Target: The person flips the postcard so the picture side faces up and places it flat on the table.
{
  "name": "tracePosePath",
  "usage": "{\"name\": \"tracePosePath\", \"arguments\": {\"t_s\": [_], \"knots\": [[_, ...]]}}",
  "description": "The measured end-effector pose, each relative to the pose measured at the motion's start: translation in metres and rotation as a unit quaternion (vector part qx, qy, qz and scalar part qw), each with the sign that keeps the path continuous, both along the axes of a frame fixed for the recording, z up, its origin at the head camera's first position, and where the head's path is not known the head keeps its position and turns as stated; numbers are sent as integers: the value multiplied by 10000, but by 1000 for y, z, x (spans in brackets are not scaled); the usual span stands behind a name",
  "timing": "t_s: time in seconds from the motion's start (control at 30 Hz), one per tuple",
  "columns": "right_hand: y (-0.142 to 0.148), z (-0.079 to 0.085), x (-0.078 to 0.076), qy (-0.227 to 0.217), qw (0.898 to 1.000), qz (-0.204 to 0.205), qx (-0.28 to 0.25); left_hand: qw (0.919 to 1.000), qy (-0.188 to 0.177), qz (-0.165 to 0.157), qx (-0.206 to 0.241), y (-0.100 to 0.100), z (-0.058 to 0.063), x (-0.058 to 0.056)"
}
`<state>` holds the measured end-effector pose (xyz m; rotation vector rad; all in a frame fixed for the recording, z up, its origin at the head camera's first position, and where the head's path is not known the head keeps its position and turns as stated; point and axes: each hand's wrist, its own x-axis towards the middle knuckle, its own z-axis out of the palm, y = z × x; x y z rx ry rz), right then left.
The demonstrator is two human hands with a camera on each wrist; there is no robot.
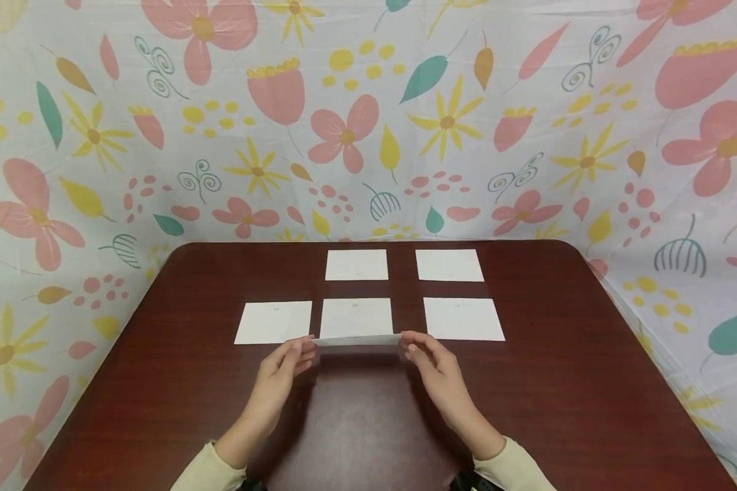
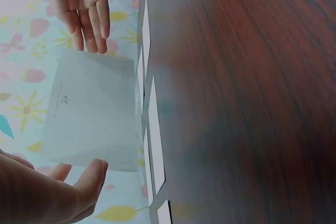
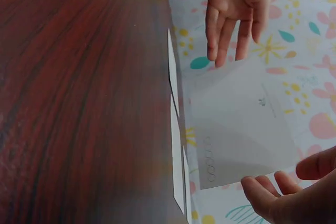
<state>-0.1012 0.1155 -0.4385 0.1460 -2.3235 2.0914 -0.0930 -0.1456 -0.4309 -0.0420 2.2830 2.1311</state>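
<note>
A thin white card [image 1: 357, 340] is held up by its two short sides, tilted so that the head view shows it almost edge-on. My left hand [image 1: 280, 372] holds its left side, and my right hand [image 1: 439, 372] its right. In the left wrist view the face of the card [image 2: 92, 108] shows a small printed mark and faint outlines along one edge. The right wrist view shows a row of small outlines on the card [image 3: 241, 129]. Just beyond it, a similar white card [image 1: 356, 316] lies flat on the table, partly covered by the held one.
More white cards lie on the dark wooden table [image 1: 178, 382]: a left one [image 1: 274, 322] and a right one [image 1: 463, 319] in the near row, and two behind, one in the middle [image 1: 357, 264] and one at right [image 1: 450, 264]. A flower-patterned cloth [image 1: 356, 61] hangs around the table.
</note>
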Motion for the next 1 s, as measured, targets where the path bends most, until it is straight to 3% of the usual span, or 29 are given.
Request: {"name": "tracePosePath", "arguments": {"t_s": [0.2,0.4,0.6,1.0], "knots": [[1,0,3,-182,9997,-135,-105,9996,-135,242,-87,1,0,-1],[1,3,2,-226,9991,-326,143,9988,-176,364,-261,1,-3,-5],[2,4,1,-186,9993,-295,115,9974,-327,486,-424,1,-3,-6],[-2,-2,-1,-210,9996,-192,-10,9973,-207,375,-599,2,-6,-9]]}}
